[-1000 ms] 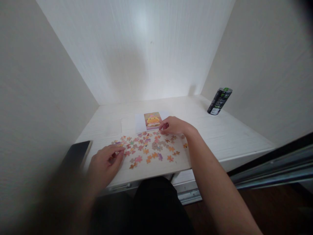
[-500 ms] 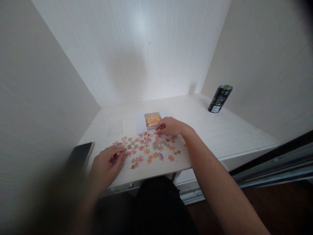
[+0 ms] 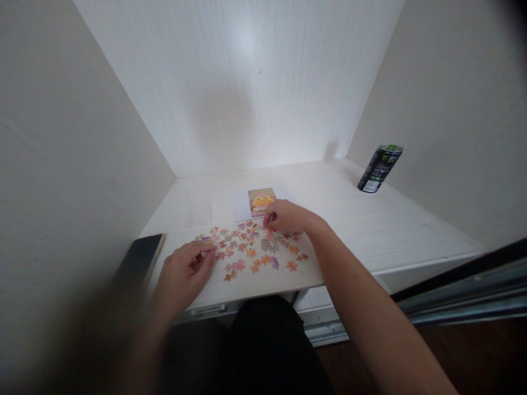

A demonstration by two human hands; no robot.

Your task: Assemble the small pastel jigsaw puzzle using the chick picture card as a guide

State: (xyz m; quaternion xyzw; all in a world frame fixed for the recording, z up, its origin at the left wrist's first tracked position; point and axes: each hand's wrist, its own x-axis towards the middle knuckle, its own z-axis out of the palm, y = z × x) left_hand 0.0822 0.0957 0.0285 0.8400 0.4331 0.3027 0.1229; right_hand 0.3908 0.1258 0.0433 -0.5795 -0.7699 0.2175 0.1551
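Observation:
Many small jigsaw puzzle pieces (image 3: 251, 252) in pink, orange, purple and grey lie loose on the white shelf board. Over the back right of the spread is my right hand (image 3: 286, 215), its thumb and fingers closed in a pinch. Whatever is between these fingertips is too small to make out. My left hand (image 3: 185, 269) rests at the left edge of the pieces, curled, with thumb and index fingertips together; their contents are hidden. Just behind the pieces lies a picture card (image 3: 261, 202) showing a yellow figure, its lower right corner near my right fingers.
A dark phone (image 3: 140, 258) lies at the left wall. At the right, a black and green drink can (image 3: 379, 169) stands on the white board (image 3: 329, 192). White panels enclose the back and sides. A drawer handle (image 3: 209, 311) shows below the front edge.
The view has shifted slightly, moving everything a little to the right in the picture. My right fingers have drawn in slightly toward the pieces. My left hand stays in place.

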